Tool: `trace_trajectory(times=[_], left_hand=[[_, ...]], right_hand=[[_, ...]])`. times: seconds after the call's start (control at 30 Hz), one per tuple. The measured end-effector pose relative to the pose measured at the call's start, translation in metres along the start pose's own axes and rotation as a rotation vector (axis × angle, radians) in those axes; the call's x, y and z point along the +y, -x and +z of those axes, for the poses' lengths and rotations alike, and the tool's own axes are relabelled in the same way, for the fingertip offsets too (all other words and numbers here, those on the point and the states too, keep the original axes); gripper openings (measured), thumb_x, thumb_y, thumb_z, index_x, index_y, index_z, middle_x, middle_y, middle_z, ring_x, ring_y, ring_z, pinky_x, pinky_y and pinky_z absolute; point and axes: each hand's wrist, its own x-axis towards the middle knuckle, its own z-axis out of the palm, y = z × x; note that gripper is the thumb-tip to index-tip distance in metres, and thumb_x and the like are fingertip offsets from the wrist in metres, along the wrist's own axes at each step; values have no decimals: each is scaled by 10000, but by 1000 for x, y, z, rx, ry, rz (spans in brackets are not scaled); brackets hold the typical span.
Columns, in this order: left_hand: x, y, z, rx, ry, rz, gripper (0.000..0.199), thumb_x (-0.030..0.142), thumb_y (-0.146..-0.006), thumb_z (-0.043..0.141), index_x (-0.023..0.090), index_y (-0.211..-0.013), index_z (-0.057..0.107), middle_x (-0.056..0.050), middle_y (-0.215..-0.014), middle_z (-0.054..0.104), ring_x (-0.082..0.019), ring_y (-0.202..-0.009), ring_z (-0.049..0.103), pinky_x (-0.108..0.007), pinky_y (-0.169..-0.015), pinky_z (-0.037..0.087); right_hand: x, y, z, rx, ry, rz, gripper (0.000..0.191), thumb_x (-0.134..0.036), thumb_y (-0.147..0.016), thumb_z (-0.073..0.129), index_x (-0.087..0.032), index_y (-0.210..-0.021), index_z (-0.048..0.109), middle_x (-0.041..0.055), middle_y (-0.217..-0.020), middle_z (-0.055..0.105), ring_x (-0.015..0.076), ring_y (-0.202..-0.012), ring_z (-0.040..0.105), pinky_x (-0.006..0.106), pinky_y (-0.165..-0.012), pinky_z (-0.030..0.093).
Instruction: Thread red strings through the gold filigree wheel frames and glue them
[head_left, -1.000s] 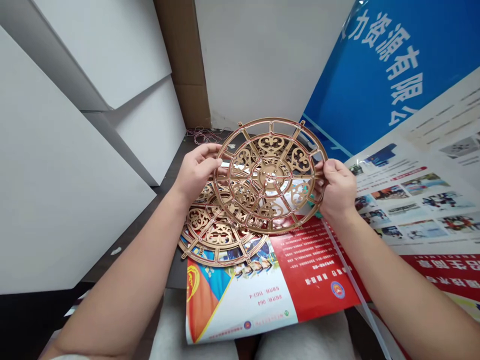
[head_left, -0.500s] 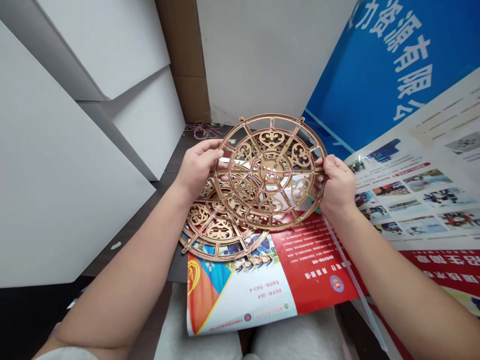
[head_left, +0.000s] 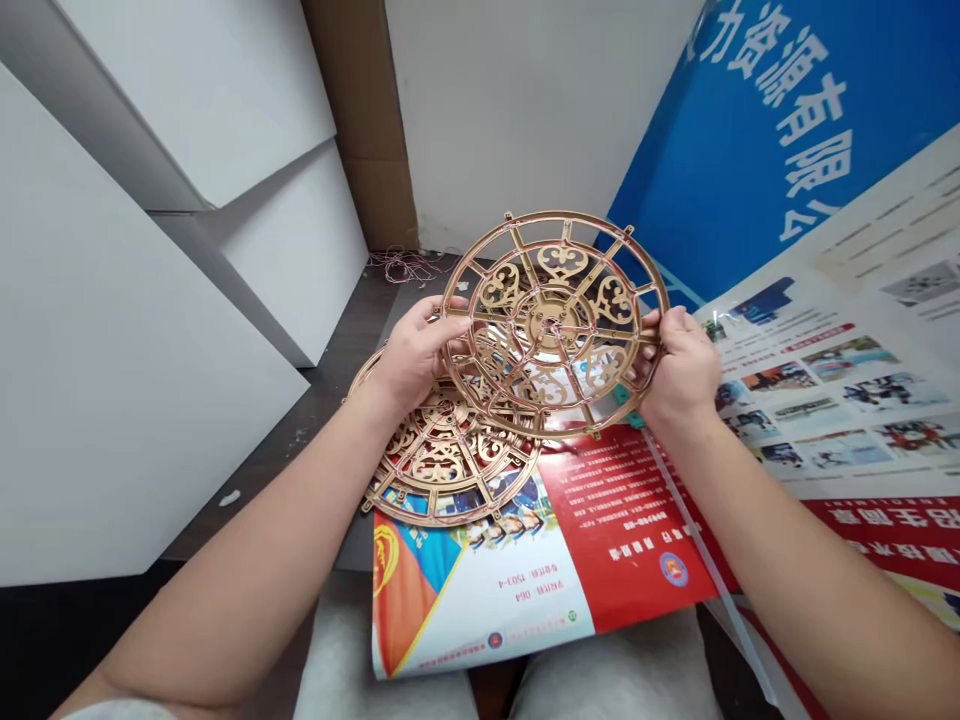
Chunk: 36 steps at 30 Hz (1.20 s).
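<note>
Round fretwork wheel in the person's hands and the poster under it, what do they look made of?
The fretwork wheel looks like laser-cut thin board or metal with a coppery-gold finish: crisp cut scrolls, metallic sheen. The poster looks like glossy coated paper: printed, curling, shiny.

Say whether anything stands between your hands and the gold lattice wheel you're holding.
Nothing visible does. The left hand and right hand are both on the gold lattice wheel, at opposite sides. A second lattice wheel lies below on a printed poster, not between them.
</note>
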Motion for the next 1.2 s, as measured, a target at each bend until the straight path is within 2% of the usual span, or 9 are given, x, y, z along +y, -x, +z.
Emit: trace_trajectory(times=[0.2, 0.37, 0.53, 0.73, 0.9, 1.03, 1.2], left_hand=[[-3, 0, -4, -19, 10, 72, 430, 211, -753, 814, 207, -1127, 604, -27, -976, 660, -140, -716, 625, -328, -605, 645], [-5, 0, -3, -48, -81, 68, 472, 208, -721, 786, 203, -1156, 604, -44, -1025, 670, -188, -755, 704, -356, -592, 662], [-4, 0, -1, -57, -118, 73, 489, 197, -684, 777, 200, -1139, 598, -39, -1033, 634, -173, -738, 694, -345, -595, 659], [-9, -1, -1, -97, -96, 38, 675, 160, -659, 803, 230, -1271, 526, -47, -1078, 611, -197, -797, 711, -341, -614, 643], [-15, 1, 1, -146, -112, -8, 877, 144, -663, 827, 265, -1424, 407, -79, -1154, 678, -189, -790, 709, -302, -626, 583], [-17, 3, 4, -148, -149, 7, 923, 140, -658, 832, 249, -1462, 393, -84, -1080, 731, -214, -828, 718, -276, -620, 525], [-16, 3, 4, -180, -187, -9, 894, 107, -650, 806, 247, -1450, 431, -79, -1048, 731, -213, -795, 722, -270, -599, 514]], right_hand=[[2, -3, -2, -11, -43, -18, 333, -306, -1092, 464, -212, -785, 557, -72, -514, 358, 81, -378, 277, 219, -362, 239], [5, -8, -6, -34, -74, -29, 302, -310, -1082, 463, -225, -807, 552, -74, -533, 354, 93, -380, 269, 240, -363, 232], [4, -7, -5, -5, -72, -11, 320, -319, -1091, 447, -217, -808, 555, -70, -533, 367, 89, -385, 281, 237, -369, 243], [5, -8, -6, -26, -80, -52, 295, -297, -1080, 462, -220, -811, 555, -67, -544, 370, 87, -405, 281, 232, -390, 240], [7, -9, -8, -29, -75, -70, 305, -268, -1079, 437, -218, -796, 539, -65, -529, 366, 91, -403, 273, 233, -387, 237], [7, -10, -7, -11, -74, -66, 312, -279, -1086, 433, -219, -802, 547, -67, -527, 372, 96, -395, 278, 245, -381, 231], [7, -11, -6, 23, -77, -52, 343, -317, -1108, 421, -220, -804, 545, -75, -525, 366, 91, -387, 293, 245, -393, 251]])
